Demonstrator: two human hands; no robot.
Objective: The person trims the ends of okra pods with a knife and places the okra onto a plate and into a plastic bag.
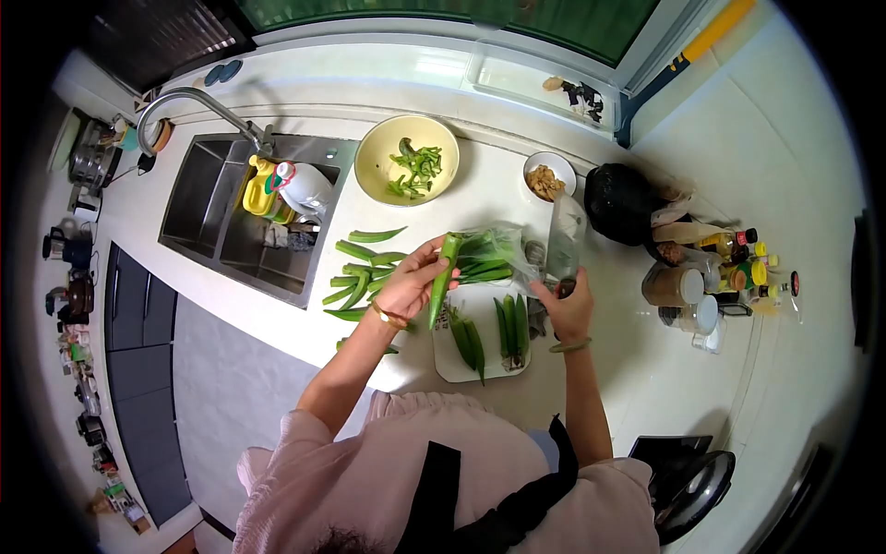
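Gripping the pod (446,282) between thumb and fingers, your left hand (415,282) is hanging just over the far left corner of the board (449,365). The pod is standing steeply, its long axis running nearly straight between you and the far side of the board; its thick end is pointing away from you and its thin tip is pointing back toward you, leaning slightly left. Your right hand (569,309) is closing around the handle of the knife (566,231), just right of the board, and its broad blade is pointing away from you, past the board's far edge.

On the board, two pods (475,351) are lying at the left, their near tips pointing toward you and a little right. More pods (510,325) are lying side by side at the board's right, their long axes running away from you; which ends are their tips, you cannot be sure. Just beyond the board, a clear bag (503,242) is holding further pods, lying roughly crosswise. Left of the board, loose pods (358,277) are mostly lying sideways. Beyond the board, to its left, a bowl (371,152) is holding cut green pieces (420,171); beyond it to the right, a small bowl (566,173) is holding brown food (543,183).
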